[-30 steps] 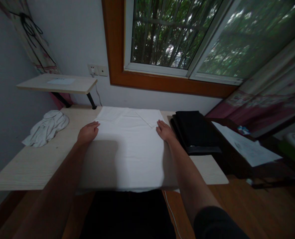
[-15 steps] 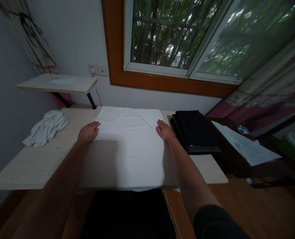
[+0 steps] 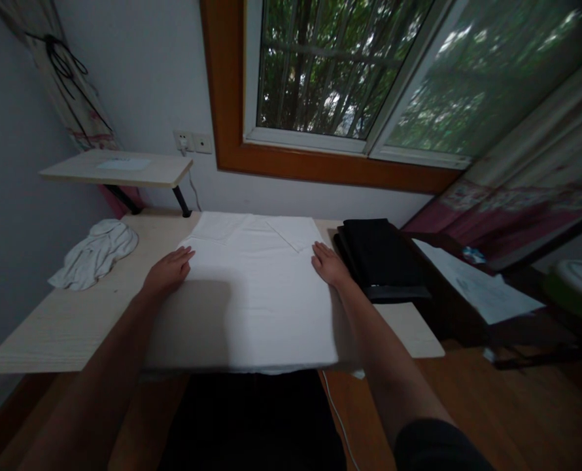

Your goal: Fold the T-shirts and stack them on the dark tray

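Note:
Spread flat over the middle of the table is a white shirt (image 3: 266, 301), with two flaps that look like short sleeves folded inward at its far end. Its near end reaches the table's front edge. My left hand (image 3: 169, 269) lies flat along the left side, fingers stretched forward and touching the fabric. On the opposite side, my right hand (image 3: 328, 263) rests with fingers extended on the shirt's right border. Neither hand grips anything.
A crumpled white cloth (image 3: 97, 255) lies left on the wooden table (image 3: 50, 333), near a raised shelf (image 3: 119, 171). Black folded items (image 3: 384, 255) are stacked right of the shirt. Farther right, a paper sheet (image 3: 472, 281) lies on a dark surface. A window (image 3: 340, 72) is ahead.
Both hands have moved slightly apart and a little nearer to me along the shirt's sides. The view has shifted slightly; the shirt looks much the same.

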{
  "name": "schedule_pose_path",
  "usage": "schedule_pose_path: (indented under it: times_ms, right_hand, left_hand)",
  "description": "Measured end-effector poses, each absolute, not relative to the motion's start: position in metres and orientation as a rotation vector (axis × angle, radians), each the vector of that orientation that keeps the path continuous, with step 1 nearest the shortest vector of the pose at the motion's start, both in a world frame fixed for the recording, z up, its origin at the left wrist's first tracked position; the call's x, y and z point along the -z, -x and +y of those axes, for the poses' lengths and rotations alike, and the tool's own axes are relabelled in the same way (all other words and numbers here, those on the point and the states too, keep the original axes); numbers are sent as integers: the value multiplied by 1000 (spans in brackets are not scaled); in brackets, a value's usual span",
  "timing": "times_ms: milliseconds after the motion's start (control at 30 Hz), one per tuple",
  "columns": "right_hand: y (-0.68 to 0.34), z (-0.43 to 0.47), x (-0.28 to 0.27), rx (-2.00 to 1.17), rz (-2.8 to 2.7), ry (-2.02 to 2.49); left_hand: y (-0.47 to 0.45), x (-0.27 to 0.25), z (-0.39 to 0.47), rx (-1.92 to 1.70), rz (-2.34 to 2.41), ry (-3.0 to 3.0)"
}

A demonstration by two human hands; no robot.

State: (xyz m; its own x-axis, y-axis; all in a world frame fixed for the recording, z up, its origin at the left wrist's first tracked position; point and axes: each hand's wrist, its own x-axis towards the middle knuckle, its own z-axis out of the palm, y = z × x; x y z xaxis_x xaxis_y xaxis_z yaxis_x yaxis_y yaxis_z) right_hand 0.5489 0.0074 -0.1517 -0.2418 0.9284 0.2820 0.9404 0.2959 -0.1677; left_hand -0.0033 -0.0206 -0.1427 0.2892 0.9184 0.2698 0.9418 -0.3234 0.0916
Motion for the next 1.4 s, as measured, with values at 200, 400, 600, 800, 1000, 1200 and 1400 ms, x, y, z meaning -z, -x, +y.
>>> schedule_pose_path:
  times_ms: [200, 400, 600, 800, 1000, 1200, 1400]
  right_hand:
    - [-557, -23, 152, 34, -2212, 1684]
    - [-561, -55, 150, 20, -2189, 1639]
    - [-563, -77, 150, 97, -2101, 1664]
    - [-560, -77, 147, 129, -2069, 1661]
    - [-560, -76, 146, 113, -2046, 1661]
    - [-559, -76, 144, 83, -2029, 1691]
    - [-557, -78, 141, 92, -2014, 1673]
  left_hand:
    - [7, 142, -48, 396, -1840, 2450]
    - [24, 153, -82, 468, -1815, 2433]
    - [31, 157, -93, 498, -1817, 2423]
    - [26, 152, -93, 556, -1852, 2400]
    - [26, 147, -93, 584, -1828, 2403]
    - [30, 149, -90, 553, -1849, 2395]
    - [31, 150, -88, 584, -1853, 2405]
